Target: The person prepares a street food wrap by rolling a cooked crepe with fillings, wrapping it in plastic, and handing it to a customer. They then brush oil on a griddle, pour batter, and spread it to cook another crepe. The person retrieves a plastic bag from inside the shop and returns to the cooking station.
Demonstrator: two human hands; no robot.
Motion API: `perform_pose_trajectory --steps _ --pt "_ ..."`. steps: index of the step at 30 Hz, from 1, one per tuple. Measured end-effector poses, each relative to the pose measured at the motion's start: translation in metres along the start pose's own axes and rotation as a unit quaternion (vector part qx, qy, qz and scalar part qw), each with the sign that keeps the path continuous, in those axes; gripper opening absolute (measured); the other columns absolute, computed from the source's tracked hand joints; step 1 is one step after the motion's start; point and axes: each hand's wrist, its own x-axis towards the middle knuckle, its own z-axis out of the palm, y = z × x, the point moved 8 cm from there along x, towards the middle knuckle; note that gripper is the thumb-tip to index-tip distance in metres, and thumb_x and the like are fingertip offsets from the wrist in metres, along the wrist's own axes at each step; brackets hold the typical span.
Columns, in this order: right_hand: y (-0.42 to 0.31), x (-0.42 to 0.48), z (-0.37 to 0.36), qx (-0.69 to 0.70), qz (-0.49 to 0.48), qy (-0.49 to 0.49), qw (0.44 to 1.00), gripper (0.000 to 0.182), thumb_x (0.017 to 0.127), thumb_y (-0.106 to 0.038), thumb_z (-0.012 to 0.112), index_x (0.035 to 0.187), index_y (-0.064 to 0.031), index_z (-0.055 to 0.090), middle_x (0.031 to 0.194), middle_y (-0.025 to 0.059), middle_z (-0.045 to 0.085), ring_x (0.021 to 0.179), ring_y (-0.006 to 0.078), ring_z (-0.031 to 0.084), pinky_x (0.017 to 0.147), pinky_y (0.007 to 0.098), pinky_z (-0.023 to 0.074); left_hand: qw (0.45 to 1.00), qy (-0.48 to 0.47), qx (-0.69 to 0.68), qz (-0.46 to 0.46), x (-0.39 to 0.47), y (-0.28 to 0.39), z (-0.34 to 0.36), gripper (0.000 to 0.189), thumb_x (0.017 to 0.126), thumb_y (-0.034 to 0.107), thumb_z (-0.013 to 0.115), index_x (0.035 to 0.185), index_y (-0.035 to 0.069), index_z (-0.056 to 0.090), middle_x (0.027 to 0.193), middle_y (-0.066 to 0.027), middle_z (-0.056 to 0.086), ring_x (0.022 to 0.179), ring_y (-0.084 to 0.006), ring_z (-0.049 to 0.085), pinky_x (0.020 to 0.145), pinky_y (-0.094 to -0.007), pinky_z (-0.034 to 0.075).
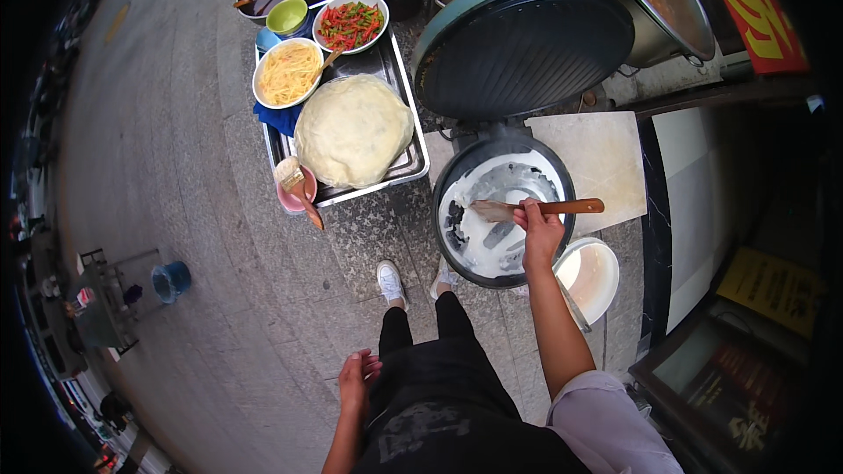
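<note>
My right hand (541,232) grips the brown wooden handle of a flat brush or scraper (573,207), whose pale end lies in white batter (487,247) on a round electric griddle (438,224). The batter is spread unevenly, with dark griddle surface showing in patches. The griddle's ridged lid (520,46) is raised. My left hand (357,368) hangs beside my left thigh, fingers loosely curled, touching nothing that I can see. A stack of thin pale pancakes (355,128) lies on a metal tray (413,174) left of the griddle.
A white bucket of batter (602,270) stands right of the griddle. Bowls of shredded potato (288,72) and sliced peppers (351,25) sit on the tray; a pastry brush (304,194) rests across a pink bowl (284,201). Large pots (665,6) stand behind the lid. A blue bin (171,282) is far left.
</note>
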Motion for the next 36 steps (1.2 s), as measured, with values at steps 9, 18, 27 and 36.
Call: perform_pose_trajectory --steps 9,18,27,36 --pt "0.09 0.032 -0.04 0.197 0.165 0.222 0.94 0.015 0.081 -0.011 0.058 0.086 0.0025 0.053 0.073 0.0104 0.058 0.062 0.0187 0.062 0.058 0.0266 0.0558 1.0 -0.001 0.031 -0.007 0.004 0.001 0.008 0.043 0.089 0.038 0.042 0.109 0.001 0.05 0.096 -0.011 0.059 0.086 -0.0189 0.058 0.076 -0.0305 0.045" --pt "0.091 0.02 -0.049 0.197 0.174 0.234 0.936 0.017 0.08 -0.011 0.059 0.088 0.0033 0.052 0.073 0.0118 0.058 0.061 0.0198 0.061 0.054 0.0257 0.0552 0.999 -0.004 0.046 0.001 0.002 0.013 0.018 0.044 0.089 0.038 0.042 0.109 0.0 0.05 0.097 -0.012 0.059 0.086 -0.0198 0.058 0.077 -0.0309 0.046" --pt "0.146 -0.02 -0.08 0.234 0.253 0.312 0.885 0.018 0.081 -0.012 0.059 0.09 0.0016 0.052 0.08 0.0128 0.058 0.067 0.0187 0.061 0.06 0.0264 0.0563 0.999 0.006 0.043 -0.002 0.004 0.009 0.014 0.043 0.089 0.037 0.042 0.109 0.0 0.05 0.097 -0.0124 0.058 0.086 -0.02 0.057 0.076 -0.0311 0.046" --pt "0.142 -0.005 -0.058 0.276 0.239 0.292 0.884 0.019 0.08 -0.013 0.059 0.09 0.0014 0.053 0.079 0.011 0.058 0.07 0.0193 0.061 0.063 0.0276 0.0558 0.998 -0.01 0.059 0.01 -0.001 0.019 0.025 0.046 0.088 0.039 0.042 0.11 -0.001 0.049 0.096 -0.0127 0.058 0.088 -0.0209 0.057 0.078 -0.0325 0.045"
